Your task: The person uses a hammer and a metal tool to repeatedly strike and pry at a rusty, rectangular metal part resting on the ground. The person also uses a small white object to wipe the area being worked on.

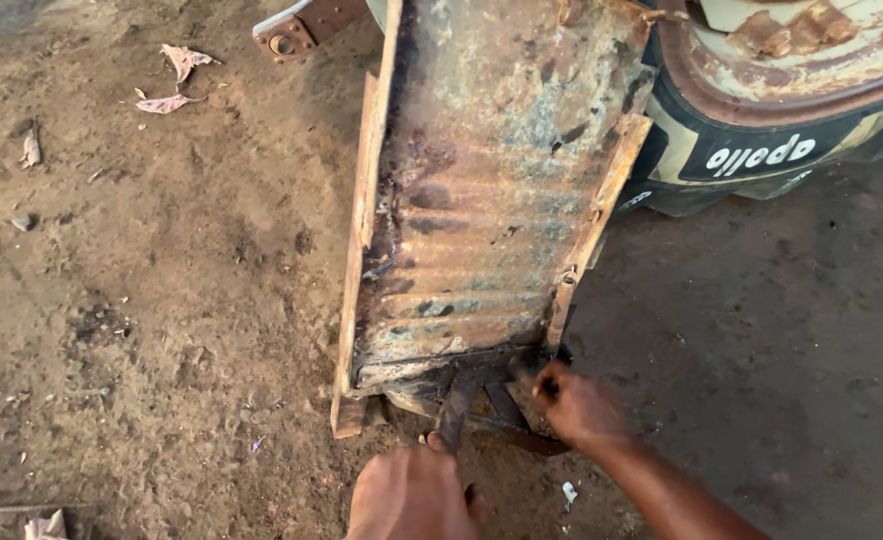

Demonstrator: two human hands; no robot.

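A rusty ribbed metal panel point(481, 190) with raised side rails lies on the dirt and leans up toward a wheel. Its near end is bent and blackened. My left hand point(411, 495) is closed around the handle of a dark metal tool point(456, 405) whose tip reaches under the panel's near edge. My right hand point(576, 405) grips the dark metal at the panel's near right corner, just below the right rail point(596, 225).
A large tyre on a rusty rim point(761, 90) stands at the top right behind the panel. Bare packed dirt point(151, 300) spreads to the left, with scraps of paper point(176, 75) and small stones. Darker ground lies to the right.
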